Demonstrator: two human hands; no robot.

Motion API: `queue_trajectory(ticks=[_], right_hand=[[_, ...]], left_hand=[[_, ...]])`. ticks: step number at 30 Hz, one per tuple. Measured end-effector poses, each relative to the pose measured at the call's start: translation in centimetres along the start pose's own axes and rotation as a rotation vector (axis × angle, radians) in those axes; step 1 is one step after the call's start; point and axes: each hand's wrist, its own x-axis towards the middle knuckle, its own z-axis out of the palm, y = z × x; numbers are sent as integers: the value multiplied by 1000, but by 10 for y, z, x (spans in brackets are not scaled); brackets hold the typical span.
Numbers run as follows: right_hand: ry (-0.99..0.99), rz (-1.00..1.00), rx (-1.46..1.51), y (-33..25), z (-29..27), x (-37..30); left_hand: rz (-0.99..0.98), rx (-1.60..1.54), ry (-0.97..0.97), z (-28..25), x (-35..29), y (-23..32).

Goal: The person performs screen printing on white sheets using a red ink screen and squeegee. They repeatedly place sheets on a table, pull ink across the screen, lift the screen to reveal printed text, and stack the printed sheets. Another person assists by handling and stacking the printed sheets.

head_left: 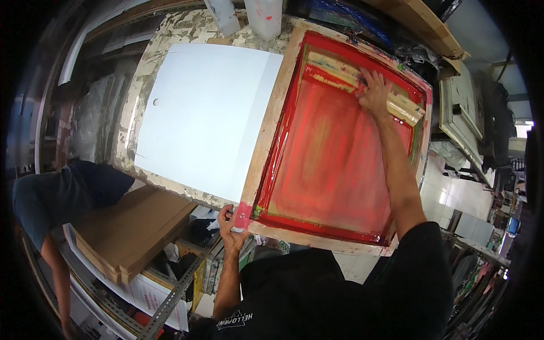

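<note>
A wooden screen printing frame [272, 127] is tilted in front of me, its mesh [340, 164] smeared with red ink. My left hand [229, 225] grips the frame's near left corner, which is stained pink. At the far end of the screen, a wooden squeegee [334, 67] lies across the mesh with red ink along it. My right hand [374, 95] reaches over the screen and holds the squeegee near its middle. Left of the frame, a white sheet [198, 107] with a small round mark lies on the worn, blotched print table [148, 59].
Two whitish plastic containers [263, 18] stand at the table's far edge. Below left, flat brown cardboard [133, 226] rests above a metal angle rack [173, 297]. Another person [68, 190] bends at the far left. Shelving and clutter line the right side.
</note>
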Motion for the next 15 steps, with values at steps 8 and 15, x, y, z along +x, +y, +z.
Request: queue_trajectory(ticks=[8,15], right_hand=[[-255,-46,321,34,-14,74],[-9,-188,187,25,-13,23]], left_hand=[[9,-35,16,-5,3,6],[87,-17,16,-8,-3,10]])
